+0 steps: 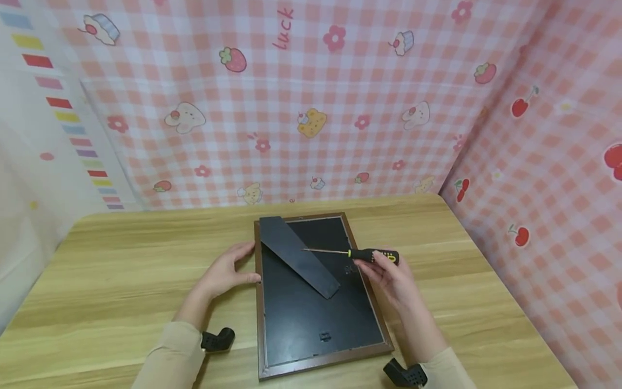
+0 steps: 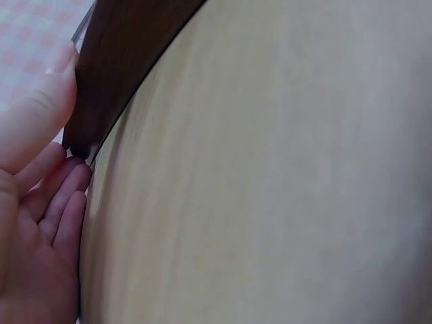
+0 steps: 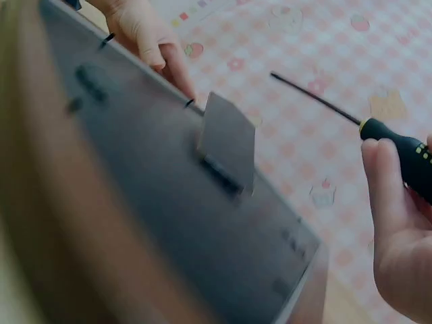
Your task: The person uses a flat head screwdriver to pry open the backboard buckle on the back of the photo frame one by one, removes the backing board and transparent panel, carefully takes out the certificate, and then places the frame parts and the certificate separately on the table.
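A right hand (image 1: 392, 276) grips a black-handled screwdriver (image 1: 360, 254), its tip toward nine o'clock above a picture frame (image 1: 311, 321) that lies back-up on a wooden table (image 1: 121, 281). A left hand (image 1: 228, 274) — thumb and fingers spread wide apart — touches the frame's nine o'clock edge. A dark stand leg (image 1: 298, 256) slants from the eleven o'clock corner toward five; pink checked cloth (image 1: 277, 162) hangs beyond at twelve.

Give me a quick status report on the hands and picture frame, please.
Left hand touching left edge of picture frame, back side up. Right hand holding screwdriver above it. Possible obstruction: easel stand covers part of backing board.
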{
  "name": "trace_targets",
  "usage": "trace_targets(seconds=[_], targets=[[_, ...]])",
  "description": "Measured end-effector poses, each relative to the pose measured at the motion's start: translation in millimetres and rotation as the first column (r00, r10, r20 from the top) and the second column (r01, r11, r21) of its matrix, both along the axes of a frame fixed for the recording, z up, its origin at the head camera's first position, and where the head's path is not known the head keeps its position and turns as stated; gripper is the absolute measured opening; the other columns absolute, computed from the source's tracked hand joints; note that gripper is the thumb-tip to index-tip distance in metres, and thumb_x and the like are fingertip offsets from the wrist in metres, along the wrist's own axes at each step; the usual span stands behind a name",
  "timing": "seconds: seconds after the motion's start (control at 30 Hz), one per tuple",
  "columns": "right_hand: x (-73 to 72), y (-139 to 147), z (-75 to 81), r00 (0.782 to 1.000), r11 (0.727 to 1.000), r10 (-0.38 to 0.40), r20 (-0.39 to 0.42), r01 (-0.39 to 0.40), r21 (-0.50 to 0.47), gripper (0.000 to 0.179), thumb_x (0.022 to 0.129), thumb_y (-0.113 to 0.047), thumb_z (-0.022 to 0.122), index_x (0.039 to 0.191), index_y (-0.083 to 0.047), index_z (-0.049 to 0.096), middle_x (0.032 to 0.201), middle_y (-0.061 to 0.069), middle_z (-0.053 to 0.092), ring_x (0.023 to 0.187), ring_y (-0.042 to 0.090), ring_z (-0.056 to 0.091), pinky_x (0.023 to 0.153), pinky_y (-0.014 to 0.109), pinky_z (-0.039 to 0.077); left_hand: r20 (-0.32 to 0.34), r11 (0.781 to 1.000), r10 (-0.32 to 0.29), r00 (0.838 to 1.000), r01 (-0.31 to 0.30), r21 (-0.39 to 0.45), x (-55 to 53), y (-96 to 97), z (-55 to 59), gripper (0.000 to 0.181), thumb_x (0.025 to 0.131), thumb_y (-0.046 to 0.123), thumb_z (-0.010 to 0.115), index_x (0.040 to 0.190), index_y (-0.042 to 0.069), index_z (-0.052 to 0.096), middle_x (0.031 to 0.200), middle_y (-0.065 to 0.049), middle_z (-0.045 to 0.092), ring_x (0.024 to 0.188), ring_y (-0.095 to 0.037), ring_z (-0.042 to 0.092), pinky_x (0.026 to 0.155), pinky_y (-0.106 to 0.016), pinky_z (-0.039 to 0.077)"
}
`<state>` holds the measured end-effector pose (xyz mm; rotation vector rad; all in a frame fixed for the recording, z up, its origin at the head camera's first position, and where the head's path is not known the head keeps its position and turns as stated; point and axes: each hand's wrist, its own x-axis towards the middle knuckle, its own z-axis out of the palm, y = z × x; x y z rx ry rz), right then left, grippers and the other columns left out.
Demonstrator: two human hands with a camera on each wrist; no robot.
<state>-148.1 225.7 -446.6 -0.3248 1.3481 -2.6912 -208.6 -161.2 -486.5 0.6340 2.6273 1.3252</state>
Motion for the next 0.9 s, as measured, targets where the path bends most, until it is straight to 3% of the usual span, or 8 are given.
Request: trace_targets(seconds=[0.1,0.27,0.4,0.6,0.77,0.9], targets=[[14.4,10.6,-8.7,0.998,0.995,0.051,0.044,-0.048,-0.085,0.025,0.105,0.003,0.037,0.116,0.003,0.059,0.112,0.024,0.066,0.100,0.033,0.070,0.091,0.032,0.052,-0.005,1.000,0.001,1.000,-0.001,0.002,-0.2,0.0,-0.8,0.093,0.082,0.035,0.082,0.153,0.000,0.033,0.156,-0.024,0.031,0.143,-0.045,0.023,0.114,-0.061,0.019],[35.5,21.0,-16.7,0.990,0.988,0.109,0.092,-0.097,-0.119,0.026,0.106,0.003,0.034,0.117,0.003,0.058,0.117,0.025,0.064,0.106,0.035,0.067,0.096,0.038,0.049,-0.011,0.999,-0.002,1.000,0.003,0.032,-0.9,-0.8,2.6,0.086,0.086,0.031,0.079,0.151,-0.005,0.034,0.153,-0.026,0.035,0.140,-0.046,0.031,0.113,-0.060,0.023],[47.1,30.3,-20.1,0.976,0.975,0.162,0.147,-0.135,-0.179,0.030,0.107,0.000,0.034,0.116,0.002,0.062,0.119,0.026,0.063,0.111,0.034,0.065,0.101,0.042,0.045,-0.034,1.000,0.018,0.999,-0.017,0.026,-5.4,0.5,13.4,0.080,0.090,0.032,0.074,0.149,-0.006,0.035,0.150,-0.026,0.039,0.136,-0.046,0.037,0.112,-0.058,0.028],[60.3,49.0,-24.3,0.948,0.940,0.268,0.171,-0.218,-0.263,0.038,0.109,-0.007,0.027,0.119,0.002,0.063,0.122,0.024,0.063,0.115,0.032,0.062,0.106,0.043,0.042,-0.112,0.998,0.026,0.993,-0.033,-0.055,-15.7,11.9,34.7,0.075,0.094,0.032,0.070,0.153,0.002,0.035,0.158,-0.018,0.030,0.143,-0.041,0.028,0.115,-0.056,0.022],[77.4,61.4,-23.7,0.872,0.871,0.436,0.222,-0.347,-0.347,0.047,0.110,-0.016,0.021,0.129,0.001,0.061,0.125,0.018,0.064,0.119,0.026,0.060,0.108,0.043,0.040,-0.230,0.987,-0.050,0.972,0.014,-0.157,-18.1,25.3,41.7,0.067,0.094,0.026,0.070,0.149,-0.001,0.041,0.157,-0.017,0.031,0.142,-0.042,0.029,0.115,-0.056,0.023],[92.5,65.4,-20.6,0.814,0.859,0.487,0.316,-0.380,-0.344,0.044,0.111,-0.019,0.025,0.122,-0.005,0.065,0.126,0.014,0.063,0.119,0.024,0.059,0.109,0.049,0.038,-0.251,0.978,-0.073,0.965,0.020,-0.210,-16.7,30.5,37.6,0.065,0.095,0.024,0.069,0.148,-0.002,0.042,0.158,-0.018,0.029,0.145,-0.038,0.025,0.115,-0.055,0.024]])
